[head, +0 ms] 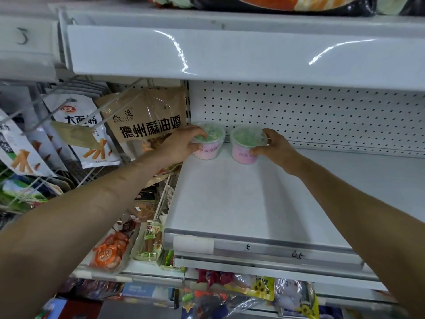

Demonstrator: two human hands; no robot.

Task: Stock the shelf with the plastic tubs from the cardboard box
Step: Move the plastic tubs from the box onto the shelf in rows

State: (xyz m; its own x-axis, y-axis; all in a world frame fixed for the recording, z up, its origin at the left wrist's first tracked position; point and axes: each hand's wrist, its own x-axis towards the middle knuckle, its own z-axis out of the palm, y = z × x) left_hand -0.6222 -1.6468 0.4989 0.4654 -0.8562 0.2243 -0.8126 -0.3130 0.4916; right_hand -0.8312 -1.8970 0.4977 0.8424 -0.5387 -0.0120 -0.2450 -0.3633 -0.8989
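Both tubs stood upright at the back left corner of the white shelf (241, 203), close before the pegboard back panel (299, 111) and side by side with a narrow gap between them. The left hand (181, 143) had its grip closed around the left tub (210, 143) from its left side; the right hand (273, 146) clasped the right tub (247, 146) from its right. Each hand would likely withdraw outward and toward the person, leaving the bare shelf in front and to the right for later tubs
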